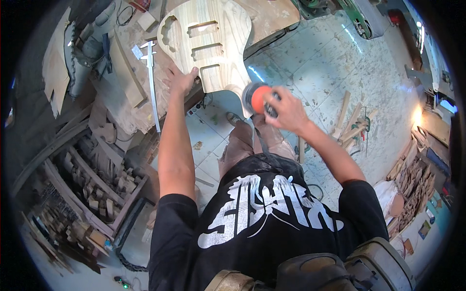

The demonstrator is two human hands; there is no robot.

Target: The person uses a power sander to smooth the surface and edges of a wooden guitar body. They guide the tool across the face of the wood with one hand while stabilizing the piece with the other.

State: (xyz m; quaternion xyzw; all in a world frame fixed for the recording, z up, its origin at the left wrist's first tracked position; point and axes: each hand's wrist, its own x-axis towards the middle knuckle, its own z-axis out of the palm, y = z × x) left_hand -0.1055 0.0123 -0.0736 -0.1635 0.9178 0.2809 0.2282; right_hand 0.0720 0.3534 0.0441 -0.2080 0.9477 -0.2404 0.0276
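Note:
A pale wooden electric guitar body (213, 36) with several routed cavities lies at the top middle, its near end jutting past the workbench edge. My right hand (286, 109) is closed around an orange and black orbital sander (259, 98). The sander's round pad meets the right side of the near horn; slight blur surrounds the tool. At the body's lower left edge, my left hand (182, 81) has its fingers spread, with the thumb against or very near the wood. Beside that hand lies a long metal caliper (151, 77) on the bench.
The cluttered workbench (114, 92) holds a wooden strip (128, 72) and dark tools. Offcuts fill a wooden crate (116, 220) at lower left. Wood strips with clamps (352, 128) lie on the tiled floor (310, 72) at right. A green machine (361, 24) stands far right.

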